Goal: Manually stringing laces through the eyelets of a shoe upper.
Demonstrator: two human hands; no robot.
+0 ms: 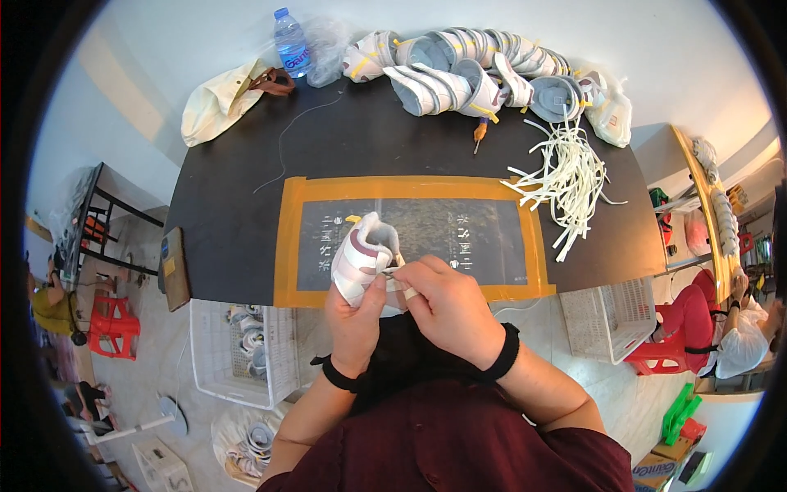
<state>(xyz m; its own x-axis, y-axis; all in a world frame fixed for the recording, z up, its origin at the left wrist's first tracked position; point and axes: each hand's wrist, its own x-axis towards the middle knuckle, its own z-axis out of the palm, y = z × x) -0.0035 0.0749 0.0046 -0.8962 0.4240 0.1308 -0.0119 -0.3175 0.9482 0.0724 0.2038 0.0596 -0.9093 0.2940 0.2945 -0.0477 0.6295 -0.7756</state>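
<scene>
A small white and pale pink shoe upper (354, 261) with mauve patches and a yellow tab is held up over the table's near edge. My left hand (357, 328) grips it from below, thumb pressed on its side. With fingers pinched together, my right hand (452, 310) works at the front opening of the upper, where a narrow pale strip shows at the fingertips. Whether that strip is a lace, I cannot make out fully. Beneath lies a dark mat (500, 246) edged with orange tape.
White laces (567, 176) lie in a bunch at the right. Stacked shoe uppers (443, 88), an orange-handled awl (480, 131), a water bottle (291, 45) and a cream cloth bag (217, 108) are at the back. A phone (174, 269) sits at the left edge. White crates (283, 348) stand below; a person sits at right.
</scene>
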